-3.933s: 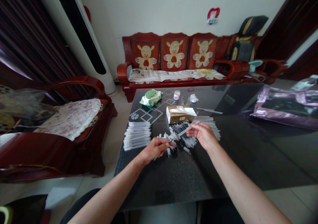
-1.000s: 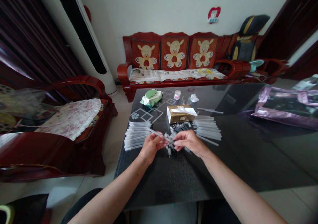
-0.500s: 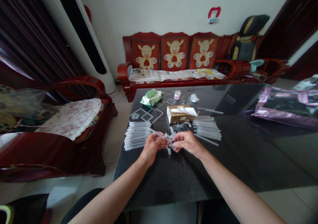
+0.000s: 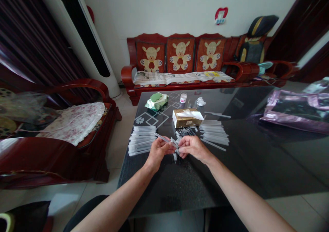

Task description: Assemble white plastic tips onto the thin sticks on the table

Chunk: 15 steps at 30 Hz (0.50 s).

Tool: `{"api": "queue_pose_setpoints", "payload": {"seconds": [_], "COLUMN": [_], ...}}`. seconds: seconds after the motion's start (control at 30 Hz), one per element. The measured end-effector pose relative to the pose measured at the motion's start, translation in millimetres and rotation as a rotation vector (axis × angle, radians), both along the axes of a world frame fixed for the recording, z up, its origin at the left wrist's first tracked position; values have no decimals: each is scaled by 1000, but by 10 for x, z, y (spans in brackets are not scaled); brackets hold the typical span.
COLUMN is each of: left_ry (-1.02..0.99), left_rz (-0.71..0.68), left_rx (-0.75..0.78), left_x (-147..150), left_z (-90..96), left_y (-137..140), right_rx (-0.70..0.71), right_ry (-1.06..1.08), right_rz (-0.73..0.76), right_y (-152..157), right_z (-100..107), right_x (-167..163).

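Note:
My left hand (image 4: 159, 151) is closed around a slim translucent white plastic tube (image 4: 161, 137), which slants up to the left out of its fingers. Against the tube's near end, my right hand (image 4: 192, 147) pinches something small that its fingers mostly hide. Small whitish pieces (image 4: 175, 157) lie on the table just below the fingertips. Behind the right hand is a bunch of thin dark rods (image 4: 185, 132). Rows of similar white tubes lie on both sides: a left row (image 4: 142, 139) beside my left hand and a right row (image 4: 214, 132) beyond my right.
On the dark glossy table (image 4: 195, 191) a gold tissue box (image 4: 187, 122) stands behind the rods. Farther back are a green wipes pack (image 4: 156, 102), a small white cup (image 4: 183, 98) and crumpled tissue (image 4: 201, 101). A purple-edged bag (image 4: 295, 112) lies at the right.
Almost nothing differs. Both hands stay together at the same spot, with only a slight shift of the fingers and the tube.

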<state>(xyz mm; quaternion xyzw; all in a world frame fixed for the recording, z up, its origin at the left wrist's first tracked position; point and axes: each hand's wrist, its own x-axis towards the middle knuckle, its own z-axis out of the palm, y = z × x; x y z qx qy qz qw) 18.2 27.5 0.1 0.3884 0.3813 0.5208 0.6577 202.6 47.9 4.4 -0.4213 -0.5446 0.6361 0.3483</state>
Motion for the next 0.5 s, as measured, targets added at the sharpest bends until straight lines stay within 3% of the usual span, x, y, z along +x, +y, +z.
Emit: {"api": "queue_pose_setpoints", "payload": {"seconds": [0.5], "left_ry": [-9], "left_rz": [27], "left_rx": [18], "left_x": [3], "left_z": [-24], "left_y": [14], "right_rx": [-20], "right_ry": [48], "right_rz": [-8], "right_y": [-32], "right_z": [40], "right_x": [-14]}}
